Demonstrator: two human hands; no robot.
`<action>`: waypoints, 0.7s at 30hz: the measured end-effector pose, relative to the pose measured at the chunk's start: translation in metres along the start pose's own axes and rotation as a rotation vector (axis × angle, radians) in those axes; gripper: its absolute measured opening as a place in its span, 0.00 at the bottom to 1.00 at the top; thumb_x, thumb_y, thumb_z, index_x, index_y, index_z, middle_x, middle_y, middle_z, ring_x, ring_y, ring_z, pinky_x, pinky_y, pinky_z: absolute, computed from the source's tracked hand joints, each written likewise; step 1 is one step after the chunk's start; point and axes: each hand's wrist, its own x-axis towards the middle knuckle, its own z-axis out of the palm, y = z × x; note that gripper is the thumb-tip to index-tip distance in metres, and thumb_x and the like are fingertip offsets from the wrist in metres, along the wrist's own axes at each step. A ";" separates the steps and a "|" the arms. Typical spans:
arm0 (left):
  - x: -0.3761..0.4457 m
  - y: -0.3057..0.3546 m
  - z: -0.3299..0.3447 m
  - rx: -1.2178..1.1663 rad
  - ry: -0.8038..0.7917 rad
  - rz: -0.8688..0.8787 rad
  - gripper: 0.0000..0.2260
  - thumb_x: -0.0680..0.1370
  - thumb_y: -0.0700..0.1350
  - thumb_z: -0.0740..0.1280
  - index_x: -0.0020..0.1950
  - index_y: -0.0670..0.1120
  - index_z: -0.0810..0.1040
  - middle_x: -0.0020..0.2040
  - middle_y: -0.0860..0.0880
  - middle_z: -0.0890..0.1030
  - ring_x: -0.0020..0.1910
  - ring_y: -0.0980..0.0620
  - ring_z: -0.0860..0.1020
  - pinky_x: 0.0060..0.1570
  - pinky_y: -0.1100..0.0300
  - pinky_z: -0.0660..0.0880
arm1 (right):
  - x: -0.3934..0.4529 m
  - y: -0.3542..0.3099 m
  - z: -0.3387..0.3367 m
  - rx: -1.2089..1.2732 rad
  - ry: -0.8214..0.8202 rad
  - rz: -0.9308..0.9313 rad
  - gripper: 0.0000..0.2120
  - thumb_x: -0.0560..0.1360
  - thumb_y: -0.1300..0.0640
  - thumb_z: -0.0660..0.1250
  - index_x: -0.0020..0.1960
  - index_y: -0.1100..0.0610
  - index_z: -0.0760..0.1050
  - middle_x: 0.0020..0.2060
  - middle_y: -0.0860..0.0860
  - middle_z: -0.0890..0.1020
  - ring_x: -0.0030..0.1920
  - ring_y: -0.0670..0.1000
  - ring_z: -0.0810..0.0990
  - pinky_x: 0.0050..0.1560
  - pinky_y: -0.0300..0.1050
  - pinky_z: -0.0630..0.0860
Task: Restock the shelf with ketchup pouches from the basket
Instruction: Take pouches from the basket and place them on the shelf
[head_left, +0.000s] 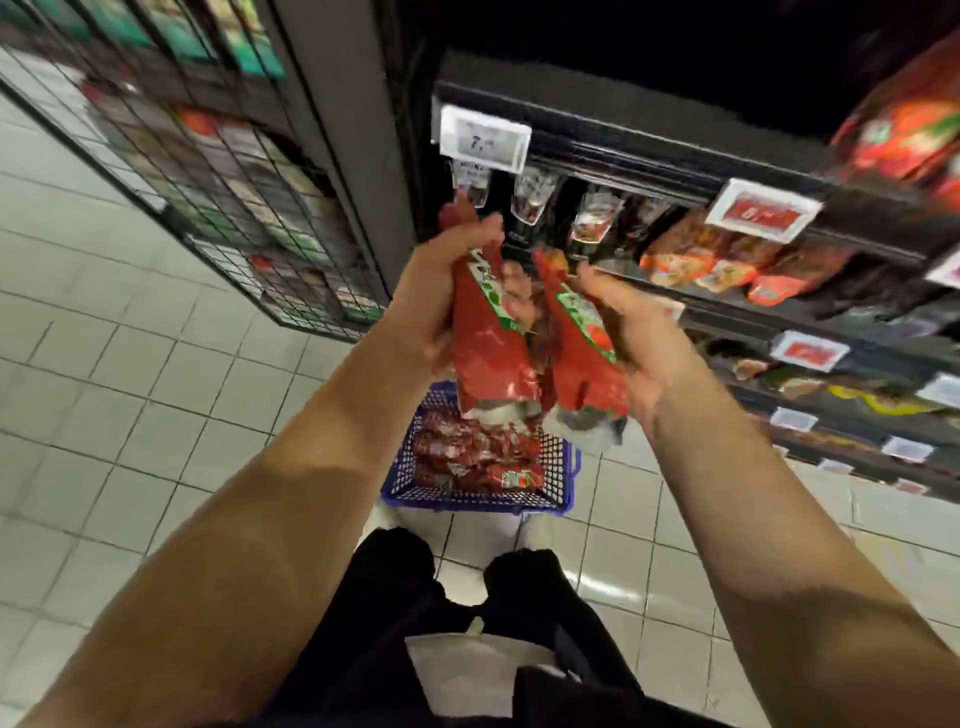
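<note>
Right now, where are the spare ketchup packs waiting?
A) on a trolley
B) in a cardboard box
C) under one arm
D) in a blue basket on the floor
D: more red pouches lie in the blue basket on the tiled floor below the hands, while the left hand and the right hand each hold a pouch.
</note>
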 end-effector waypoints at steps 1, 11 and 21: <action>-0.003 0.003 0.006 0.003 0.002 -0.027 0.05 0.74 0.43 0.66 0.42 0.41 0.75 0.38 0.43 0.73 0.36 0.47 0.72 0.41 0.56 0.69 | -0.004 0.003 -0.001 -0.023 -0.012 0.024 0.26 0.70 0.53 0.74 0.66 0.59 0.79 0.60 0.61 0.82 0.58 0.60 0.82 0.64 0.61 0.75; -0.007 0.039 0.011 0.103 0.185 -0.117 0.17 0.85 0.51 0.59 0.60 0.40 0.80 0.50 0.38 0.83 0.43 0.41 0.84 0.44 0.45 0.82 | -0.038 0.014 0.008 0.015 0.001 0.048 0.15 0.72 0.56 0.72 0.58 0.58 0.84 0.56 0.61 0.84 0.54 0.61 0.84 0.59 0.62 0.78; -0.017 0.076 0.022 0.423 -0.228 -0.070 0.20 0.71 0.38 0.74 0.63 0.40 0.78 0.54 0.40 0.84 0.53 0.40 0.84 0.48 0.46 0.82 | -0.065 -0.026 0.040 -0.056 0.042 -0.241 0.23 0.75 0.58 0.70 0.68 0.62 0.74 0.59 0.63 0.82 0.51 0.63 0.84 0.39 0.54 0.82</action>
